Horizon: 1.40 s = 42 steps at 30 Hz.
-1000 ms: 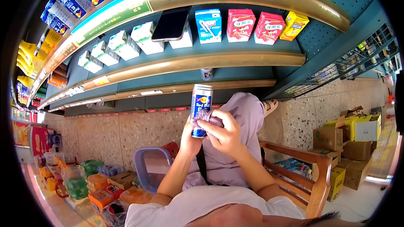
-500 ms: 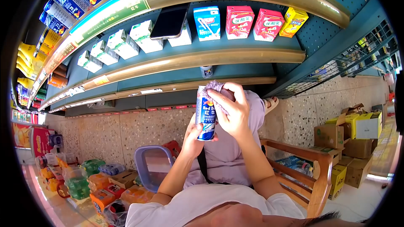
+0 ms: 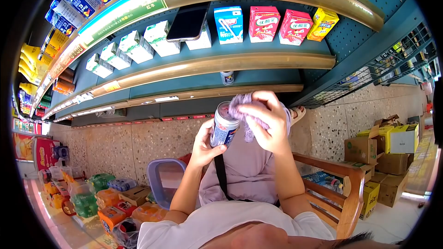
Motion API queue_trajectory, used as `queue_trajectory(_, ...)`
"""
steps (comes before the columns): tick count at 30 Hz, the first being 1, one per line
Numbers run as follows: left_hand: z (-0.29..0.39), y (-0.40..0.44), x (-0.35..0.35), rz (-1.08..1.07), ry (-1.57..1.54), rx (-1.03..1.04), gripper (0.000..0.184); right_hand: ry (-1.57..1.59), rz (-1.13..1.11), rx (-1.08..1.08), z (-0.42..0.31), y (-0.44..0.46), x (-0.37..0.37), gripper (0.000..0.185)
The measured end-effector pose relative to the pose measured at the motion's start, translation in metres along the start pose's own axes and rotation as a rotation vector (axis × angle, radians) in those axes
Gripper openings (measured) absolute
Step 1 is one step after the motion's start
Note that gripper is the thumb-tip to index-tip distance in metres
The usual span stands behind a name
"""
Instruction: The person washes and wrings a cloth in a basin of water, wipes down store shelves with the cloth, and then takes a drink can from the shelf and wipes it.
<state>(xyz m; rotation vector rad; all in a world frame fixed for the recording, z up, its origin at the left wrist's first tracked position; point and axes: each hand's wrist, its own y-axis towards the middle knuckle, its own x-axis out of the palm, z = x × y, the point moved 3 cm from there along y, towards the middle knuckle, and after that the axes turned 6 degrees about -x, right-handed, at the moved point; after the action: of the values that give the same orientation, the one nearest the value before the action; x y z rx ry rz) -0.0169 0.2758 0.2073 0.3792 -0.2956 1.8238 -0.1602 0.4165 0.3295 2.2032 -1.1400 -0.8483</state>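
In my left hand I hold a blue and silver Red Bull can, its round end tilted up toward me. A fuzzy purple cloth is bunched in my right hand, its fingers closed around it. The cloth touches the can's upper rim on the right, and part of it hangs down below my fingers. Beyond my hands another small can stands on the lower shelf.
Drink cartons line the shelf above, with a black phone leaning among them. A purple basin and bottle packs sit on the floor at left. To the right are a wooden chair and cardboard boxes.
The can has tipped so its round end shows, and my left hand has moved up along it. My right hand has shifted slightly right with the cloth, which now hangs looser.
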Motion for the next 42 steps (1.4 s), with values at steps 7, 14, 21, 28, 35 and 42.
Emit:
queue_trajectory(7, 0.007, -0.009, -0.011, -0.067, 0.145, -0.006, 0.076, -0.027, -0.369, -0.197, -0.016, 0.010, -0.014, 0.033)
queue_trajectory(14, 0.000, -0.017, -0.012, 0.003, 0.146, 0.086, 0.070, -0.237, -0.412, -0.151, -0.020, 0.015, -0.009, 0.036)
queue_trajectory(21, 0.005, -0.010, -0.009, 0.245, 0.460, 0.343, 0.061, -0.437, -0.397, -0.108, -0.025, 0.012, -0.006, 0.023)
queue_trajectory(28, 0.027, 0.000, 0.013, 0.394, 0.964, 0.615, 0.055, -0.578, -0.462, -0.035, -0.014, 0.004, -0.005, 0.015)
queue_trajectory(35, 0.017, 0.000, 0.009, 0.406, 0.872, 0.459, 0.056, -0.146, -0.446, 0.116, -0.001, 0.007, -0.016, 0.018)
queue_trajectory(42, -0.008, 0.009, 0.012, 0.090, -0.474, -0.174, 0.071, 0.201, -0.003, 0.253, 0.018, -0.013, -0.001, 0.019)
